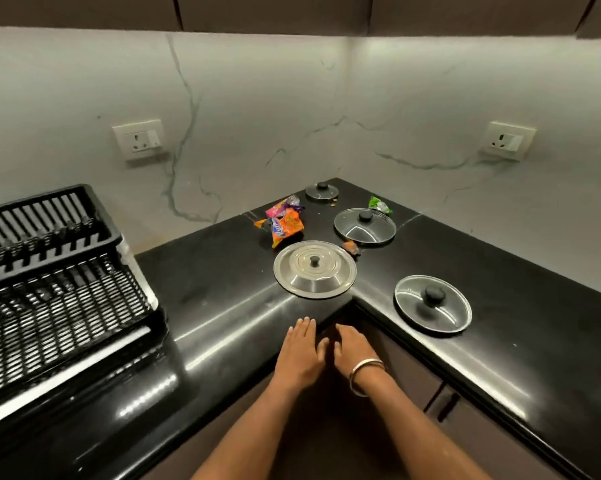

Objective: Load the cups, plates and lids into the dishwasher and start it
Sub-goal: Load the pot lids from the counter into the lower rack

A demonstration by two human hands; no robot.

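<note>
Black counter (223,306) edge, left hand (299,351) flat, right hand (352,349) beside it (fingers relaxed, empty)

Light spills down from under the cabinets (292,12) onto the marble backsplash (257,109), leaving my view evenly lit but rather dim. The black countertop (216,271) throws back long white streaks of glare along its front edge. Straight lines bow toward the corners, and the dish rack (49,271) looks soft and smeared.
</note>
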